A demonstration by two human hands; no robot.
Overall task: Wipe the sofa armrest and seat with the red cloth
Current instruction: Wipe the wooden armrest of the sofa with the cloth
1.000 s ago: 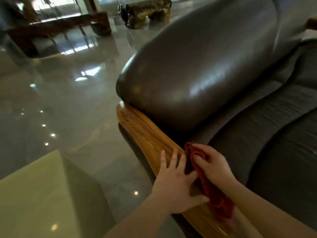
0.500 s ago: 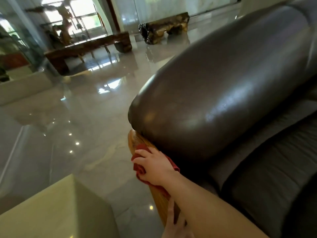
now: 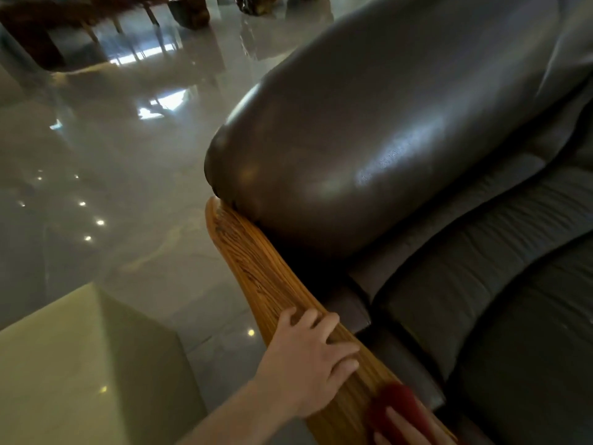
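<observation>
A dark leather sofa fills the right side, with a bulging padded armrest [image 3: 369, 139] and a grey-black seat cushion [image 3: 497, 300]. Below the padding runs a curved wooden arm rail [image 3: 256, 268]. My left hand [image 3: 308, 358] lies flat on the rail, fingers spread, holding nothing. At the bottom edge my right hand [image 3: 407, 428] presses the red cloth [image 3: 391, 403] onto the near end of the rail; only its fingers show.
A glossy grey tiled floor [image 3: 112, 187] spreads to the left. A pale green block-shaped table [image 3: 80, 364] stands at the lower left, close to the rail. Dark wooden benches [image 3: 64, 24] sit far back.
My right hand has drawn the red cloth from the rail's far tip back along the wood to its near end. My left hand has come fully into view, resting flat on the rail.
</observation>
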